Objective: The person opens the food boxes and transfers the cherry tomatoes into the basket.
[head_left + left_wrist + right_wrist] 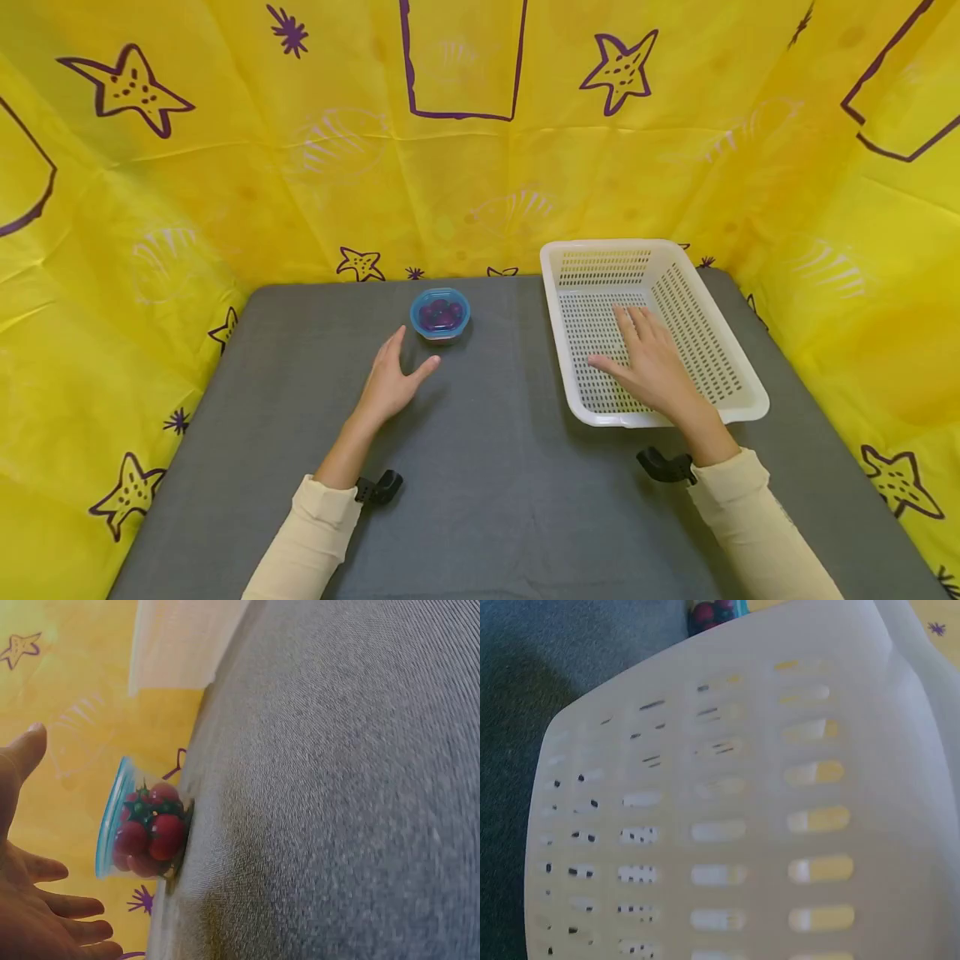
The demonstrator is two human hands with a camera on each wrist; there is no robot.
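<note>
A small clear tub with a blue lid (440,314) stands near the back edge of the table. In the left wrist view, cherry tomatoes (166,836) with green stems show through the tub's side. My left hand (387,381) is just in front of the tub, apart from it, with thumb and fingers spread. To the right, my right hand (651,360) hovers over a white slotted plastic basket (564,350), its fingers extended and nothing held. Whether it touches the basket cannot be told. The right wrist view shows the basket's slotted wall (765,802) but not the hand.
A grey cloth (487,500) covers the table. Yellow curtains (465,192) with starfish drawings hang behind it and at both sides. Each wrist wears a black band with a camera mount (378,487). Tub and basket stand apart, with grey cloth between them.
</note>
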